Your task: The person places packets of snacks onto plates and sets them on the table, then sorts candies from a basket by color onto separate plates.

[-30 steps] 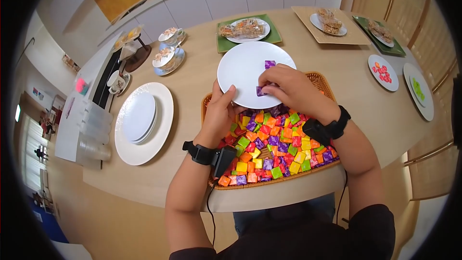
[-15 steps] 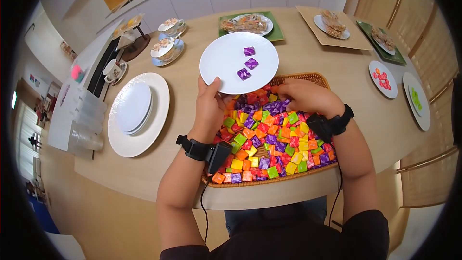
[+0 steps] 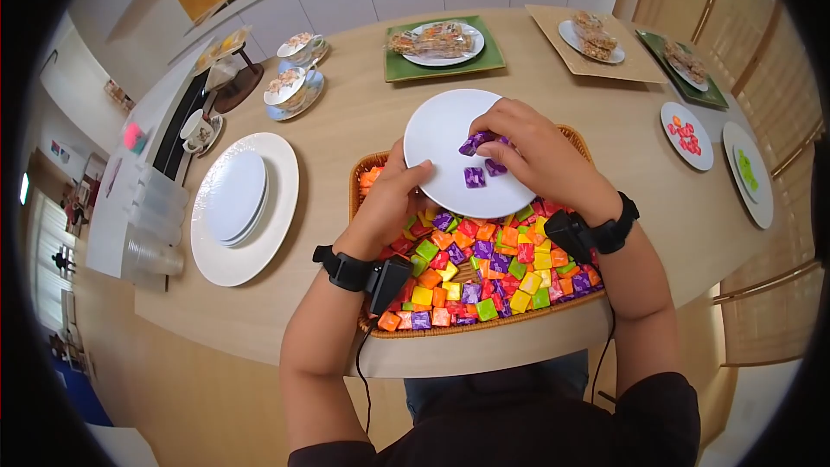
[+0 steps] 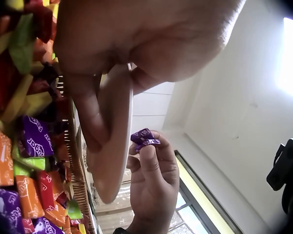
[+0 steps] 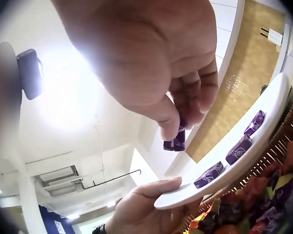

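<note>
My left hand grips the near-left edge of a white plate, thumb on top and fingers underneath. The plate is held over the far part of a wicker basket full of square candies in purple, red, orange, yellow and green wrappers. Above the plate, my right hand pinches a purple-wrapped candy between thumb and fingertips. In the right wrist view, three purple candies lie in a row on the plate, below the right hand.
To the left, a stack of small white plates sits on a large plate. Cups on saucers stand farther back. Wrapped snacks lie on a green tray. At right are plates of pink and green candies.
The right hand went from the plate down among the purple candies in the basket, then back over the plate with a candy. The plate has come lower and nearer.
</note>
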Motion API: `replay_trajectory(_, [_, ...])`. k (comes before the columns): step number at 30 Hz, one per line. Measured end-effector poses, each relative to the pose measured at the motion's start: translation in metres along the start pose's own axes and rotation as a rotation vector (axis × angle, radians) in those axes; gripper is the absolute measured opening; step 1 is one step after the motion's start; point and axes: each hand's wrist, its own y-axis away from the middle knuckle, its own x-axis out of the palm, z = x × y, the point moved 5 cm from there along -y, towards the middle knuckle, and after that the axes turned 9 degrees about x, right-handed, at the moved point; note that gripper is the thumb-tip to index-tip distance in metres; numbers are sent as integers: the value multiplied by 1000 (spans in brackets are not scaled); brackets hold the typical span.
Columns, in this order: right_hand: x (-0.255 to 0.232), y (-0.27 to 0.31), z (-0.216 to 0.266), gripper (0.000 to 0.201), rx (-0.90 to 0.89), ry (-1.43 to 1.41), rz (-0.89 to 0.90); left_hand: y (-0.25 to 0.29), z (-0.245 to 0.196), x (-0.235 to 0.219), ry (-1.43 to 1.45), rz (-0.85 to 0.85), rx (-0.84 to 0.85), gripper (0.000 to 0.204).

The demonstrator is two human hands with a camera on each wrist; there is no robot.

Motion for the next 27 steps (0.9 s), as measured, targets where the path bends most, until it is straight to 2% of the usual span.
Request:
replay_trajectory(1, [1,1,-2,15,1,-1,-1,1,2,2,-26,57,-44,48])
replay_trajectory(3, [7,1,-11,16,54,80,69,2,1,5,-4,61,-49,49])
replay_trajectory(7, [12,0,-21,15,73,119,94,2,3,5,16,86,-53,51])
replay_trajectory(9, [1,-3,-25,13,142,97,-96,2,2,5,25,85,-50,51])
replay_trajectory(10, [-2,-5,-23,13,139,98,-94,2,2,5,33,83,-49,51])
replay_trajectory(12, [-11,-5,-30,12,359,-109,-148,3,0,6,34,79,-44,50])
replay_trajectory(16, [-9,-5,-42,12,350,-13,-91,3,2,7,39,80,-29,50])
replay_trajectory(19, [-3,-6,-49,15,261,93,-106,4,-2,9,63,47,-34,50])
replay_trajectory(21, [-15,-3,-40,13,79,236,-457,2,-1,4,78,58,-12,49])
replay_trajectory(23, [-22,-4,-32,12,110,135,-502,1,-4,5,98,63,19,47])
replay_trajectory(24, [-28,-5,-28,12,141,32,-548,0,-9,5,153,-4,94,46])
replay_trajectory(25, [-31,-4,-20,12,130,31,-536,0,-13,3,209,-74,171,45])
replay_trajectory(27, [-20,-4,-17,12,319,-156,-223,-1,-16,-5,186,-128,213,45])
